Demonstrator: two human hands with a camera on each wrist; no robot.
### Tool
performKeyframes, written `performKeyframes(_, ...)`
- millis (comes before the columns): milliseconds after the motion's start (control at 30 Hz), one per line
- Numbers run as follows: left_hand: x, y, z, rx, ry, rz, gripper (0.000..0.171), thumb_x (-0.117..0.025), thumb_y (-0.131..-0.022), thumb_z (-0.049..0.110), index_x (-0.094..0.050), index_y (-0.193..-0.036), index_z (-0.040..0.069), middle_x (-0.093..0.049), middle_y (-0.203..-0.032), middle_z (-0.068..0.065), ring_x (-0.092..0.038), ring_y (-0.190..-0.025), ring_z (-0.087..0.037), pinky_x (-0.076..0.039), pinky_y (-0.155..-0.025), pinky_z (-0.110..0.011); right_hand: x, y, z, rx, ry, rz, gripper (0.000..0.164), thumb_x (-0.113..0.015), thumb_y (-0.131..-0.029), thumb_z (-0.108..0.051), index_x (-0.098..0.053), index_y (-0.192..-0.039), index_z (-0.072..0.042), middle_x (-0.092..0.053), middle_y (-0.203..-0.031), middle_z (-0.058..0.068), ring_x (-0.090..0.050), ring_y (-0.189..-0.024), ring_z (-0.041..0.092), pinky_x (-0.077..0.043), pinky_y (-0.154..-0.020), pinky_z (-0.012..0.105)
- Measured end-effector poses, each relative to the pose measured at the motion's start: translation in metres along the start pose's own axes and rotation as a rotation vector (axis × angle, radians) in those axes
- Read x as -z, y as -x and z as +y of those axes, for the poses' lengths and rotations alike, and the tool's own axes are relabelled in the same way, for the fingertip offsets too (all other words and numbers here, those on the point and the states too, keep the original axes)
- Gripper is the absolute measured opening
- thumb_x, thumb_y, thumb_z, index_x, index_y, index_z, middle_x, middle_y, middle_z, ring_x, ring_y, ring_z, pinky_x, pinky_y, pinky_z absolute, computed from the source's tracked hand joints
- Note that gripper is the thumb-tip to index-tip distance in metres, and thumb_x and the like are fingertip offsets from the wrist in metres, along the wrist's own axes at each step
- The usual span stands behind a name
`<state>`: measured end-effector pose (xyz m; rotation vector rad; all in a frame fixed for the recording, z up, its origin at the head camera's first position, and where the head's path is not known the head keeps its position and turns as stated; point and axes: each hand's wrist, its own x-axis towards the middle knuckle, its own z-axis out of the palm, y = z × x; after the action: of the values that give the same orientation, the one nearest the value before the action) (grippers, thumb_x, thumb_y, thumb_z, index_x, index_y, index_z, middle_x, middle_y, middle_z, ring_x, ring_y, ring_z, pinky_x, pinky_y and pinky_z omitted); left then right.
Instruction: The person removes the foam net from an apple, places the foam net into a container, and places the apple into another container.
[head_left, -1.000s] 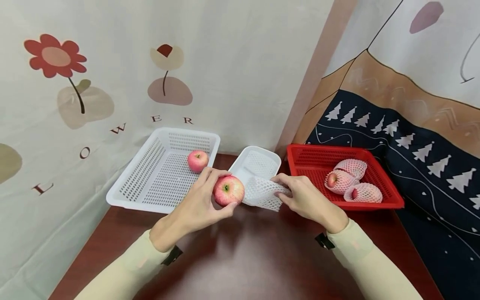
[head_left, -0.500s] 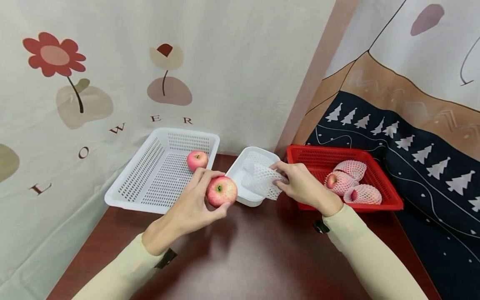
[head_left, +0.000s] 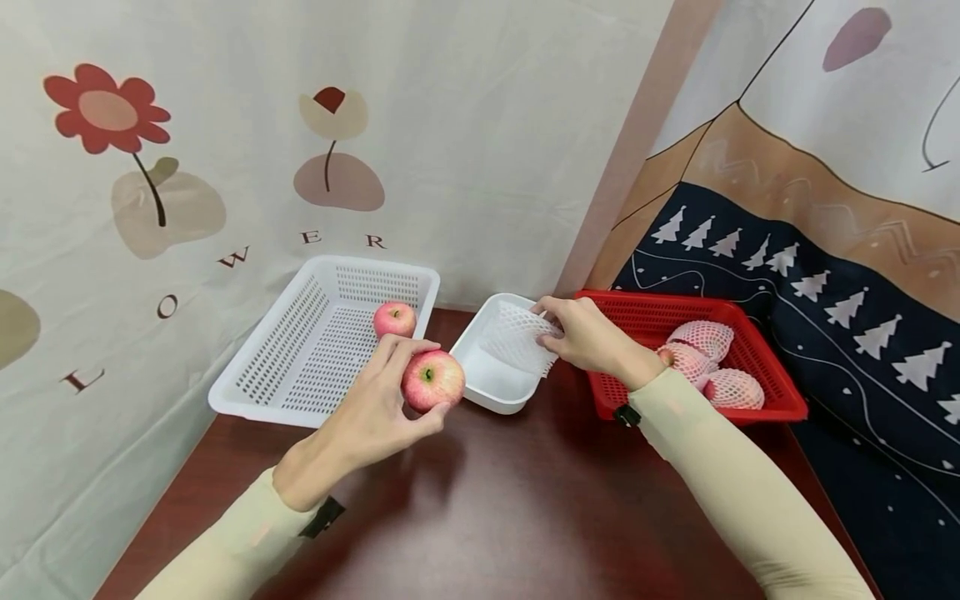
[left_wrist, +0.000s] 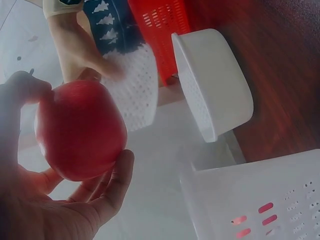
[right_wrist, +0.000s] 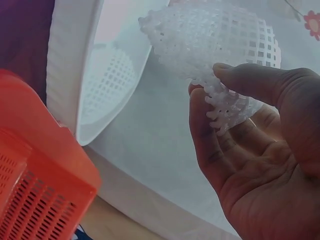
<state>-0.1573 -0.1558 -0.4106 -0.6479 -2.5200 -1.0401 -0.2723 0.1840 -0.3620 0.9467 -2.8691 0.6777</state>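
Observation:
My left hand (head_left: pixel 375 408) grips a red and yellow apple (head_left: pixel 433 381), stem side up, over the table in front of the white baskets. In the left wrist view the thumb and fingers wrap the sides of that apple (left_wrist: pixel 82 131). Between thumb and fingertips my right hand (head_left: pixel 588 337) pinches a white foam fruit net (head_left: pixel 517 337), held over the small white tray (head_left: pixel 491 398). The right wrist view has the net (right_wrist: pixel 205 40) pinched at its edge, its mesh spread out. Another net (right_wrist: pixel 112 75) shows inside the tray there.
At the left a large white basket (head_left: pixel 262 408) holds one apple (head_left: pixel 394 319). A red basket (head_left: pixel 780 400) at the right contains several apples in foam nets (head_left: pixel 735 389). Behind the dark red-brown table (head_left: pixel 510 500) hangs a printed curtain (head_left: pixel 480 150).
My left hand has drawn the apple a little to the left. The right hand has moved the foam net up and away, farther over the small tray.

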Motion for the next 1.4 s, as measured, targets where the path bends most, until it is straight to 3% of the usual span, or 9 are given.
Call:
performKeyframes(300, 0.003, -0.002, -0.002, -0.006, -0.006, -0.006, 0.075, -0.096, -0.084, 0.031, -0.065, -0.15, 0.015, -0.064, -0.142, -0.003, -0.069, -0.119, -0.016, -0.064, -0.103, -0.043, -0.01, -0.027, 0.01, -0.04, 0.039, -0.08, 0.034, -0.081, -0.103, -0.006, -0.076, -0.136, 0.001, -0.085, -0.119, 0.021, -0.078, -0.1, 0.032, -0.07, -0.094, 0.049)
performKeyframes(567, 0.005, -0.004, -0.004, 0.012, -0.002, -0.008, 0.077, -0.096, -0.084, 0.031, -0.064, -0.152, 0.015, -0.062, -0.144, -0.004, -0.067, -0.117, -0.017, -0.064, -0.101, -0.044, -0.017, -0.048, 0.019, -0.076, 0.062, -0.152, 0.035, -0.079, -0.104, -0.007, -0.074, -0.138, 0.002, -0.083, -0.121, 0.023, -0.076, -0.104, 0.033, -0.068, -0.095, 0.048)
performKeyframes(933, 0.006, -0.005, -0.013, 0.013, -0.008, 0.023, 0.072, -0.094, -0.085, 0.027, -0.065, -0.149, 0.015, -0.062, -0.149, -0.007, -0.066, -0.132, -0.025, -0.063, -0.108, -0.052, -0.025, -0.057, 0.024, -0.125, 0.083, -0.223, 0.039, -0.079, -0.103, -0.006, -0.072, -0.141, 0.001, -0.081, -0.128, 0.025, -0.074, -0.109, 0.034, -0.065, -0.096, 0.046)
performKeyframes(1200, 0.008, -0.007, -0.014, 0.01, -0.013, 0.024, 0.074, -0.096, -0.084, 0.029, -0.064, -0.15, 0.014, -0.061, -0.15, -0.008, -0.064, -0.135, -0.024, -0.062, -0.112, -0.049, -0.031, -0.065, 0.026, -0.134, 0.105, -0.263, 0.041, -0.078, -0.103, -0.005, -0.072, -0.143, 0.002, -0.08, -0.126, 0.024, -0.073, -0.111, 0.035, -0.065, -0.1, 0.048)
performKeyframes(1267, 0.008, -0.008, -0.014, 0.01, -0.014, 0.024, 0.075, -0.095, -0.084, 0.029, -0.064, -0.15, 0.014, -0.061, -0.15, -0.008, -0.064, -0.135, -0.024, -0.062, -0.112, -0.05, -0.037, -0.068, 0.031, -0.136, 0.118, -0.288, 0.044, -0.08, -0.103, -0.007, -0.071, -0.145, 0.002, -0.08, -0.127, 0.024, -0.075, -0.112, 0.035, -0.065, -0.101, 0.047)
performKeyframes(1400, 0.008, -0.007, -0.013, 0.016, -0.019, 0.02, 0.075, -0.095, -0.084, 0.03, -0.065, -0.15, 0.014, -0.062, -0.149, -0.006, -0.065, -0.133, -0.024, -0.063, -0.11, -0.051, -0.074, -0.088, 0.089, -0.138, 0.157, -0.325, 0.052, -0.087, -0.102, -0.016, -0.07, -0.149, -0.002, -0.08, -0.13, 0.019, -0.075, -0.111, 0.029, -0.067, -0.098, 0.041)
